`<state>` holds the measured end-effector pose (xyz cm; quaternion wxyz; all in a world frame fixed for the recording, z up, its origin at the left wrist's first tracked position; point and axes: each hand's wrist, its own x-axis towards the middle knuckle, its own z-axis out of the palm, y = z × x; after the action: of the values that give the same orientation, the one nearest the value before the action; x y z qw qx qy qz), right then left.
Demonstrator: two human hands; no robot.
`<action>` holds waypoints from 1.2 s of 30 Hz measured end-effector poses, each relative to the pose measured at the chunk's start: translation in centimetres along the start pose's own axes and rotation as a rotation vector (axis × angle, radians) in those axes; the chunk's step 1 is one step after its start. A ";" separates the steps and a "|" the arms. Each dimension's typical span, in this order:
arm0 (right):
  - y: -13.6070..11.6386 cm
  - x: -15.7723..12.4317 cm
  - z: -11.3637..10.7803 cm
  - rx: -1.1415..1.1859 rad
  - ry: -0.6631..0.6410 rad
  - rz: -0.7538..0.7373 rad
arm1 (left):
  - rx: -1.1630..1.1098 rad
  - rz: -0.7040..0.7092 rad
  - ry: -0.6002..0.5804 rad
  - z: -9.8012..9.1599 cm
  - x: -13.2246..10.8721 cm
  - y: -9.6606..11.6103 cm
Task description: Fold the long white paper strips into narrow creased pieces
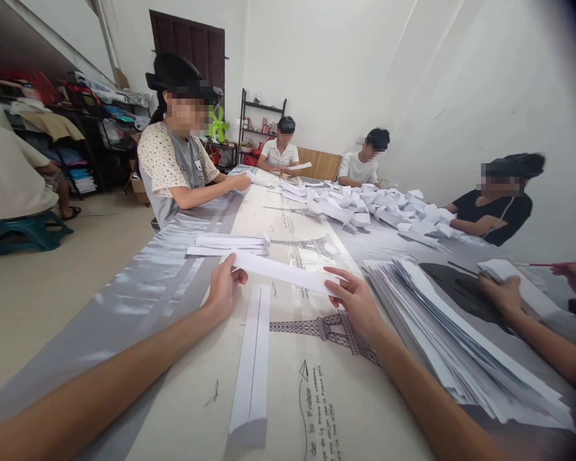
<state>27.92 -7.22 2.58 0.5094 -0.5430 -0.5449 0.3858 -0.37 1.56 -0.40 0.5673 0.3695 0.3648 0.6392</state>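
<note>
A long white paper strip (283, 271) is stretched between my hands above the table. My left hand (223, 288) pinches its left end between thumb and fingers. At the right end, my right hand (352, 298) grips the strip with thumb below and fingers on top. Below the strip lies a folded white paper sleeve (252, 365) with a seam down its middle and a flap at its near end. Just beyond my left hand is a small stack of similar folded papers (228, 244).
A tall stack of flat white paper (456, 339) stands to the right, near a co-worker's hands (504, 294) holding paper. A loose heap of folded papers (365, 205) covers the far right of the printed tablecloth (187, 397). Several people sit around the table.
</note>
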 end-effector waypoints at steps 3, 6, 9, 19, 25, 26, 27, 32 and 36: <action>0.0 0.0 0.1 0.008 0.013 0.002 | 0.031 0.006 0.021 0.0 0.0 0.0; 0.0 0.0 0.1 0.015 0.031 0.006 | 0.049 0.025 0.014 0.0 0.0 0.0; 0.1 0.1 0.1 0.023 0.032 0.011 | 0.112 0.061 0.049 -0.1 0.0 0.1; 0.6 0.3 -0.1 0.119 0.074 0.032 | 0.178 0.134 0.080 -0.2 -0.2 0.1; 0.6 0.2 -0.1 0.162 0.127 0.038 | 0.210 0.153 0.073 -0.3 -0.3 0.4; 0.6 0.3 -0.2 0.163 0.132 0.034 | 0.220 0.158 0.078 -0.3 -0.3 0.4; 0.7 0.3 -0.3 0.163 0.138 0.032 | 0.225 0.161 0.081 -0.3 -0.3 0.3; 0.9 0.4 -0.6 0.152 0.173 0.029 | 0.261 0.189 0.078 -0.5 0.0 -0.2; 0.4 0.3 -0.5 0.118 0.163 0.031 | 0.290 0.204 0.091 -0.6 0.4 -0.5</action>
<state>28.53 -6.99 2.28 0.5771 -0.5500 -0.4695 0.3795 -0.72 1.98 -1.14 0.4234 0.4530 0.4389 0.6502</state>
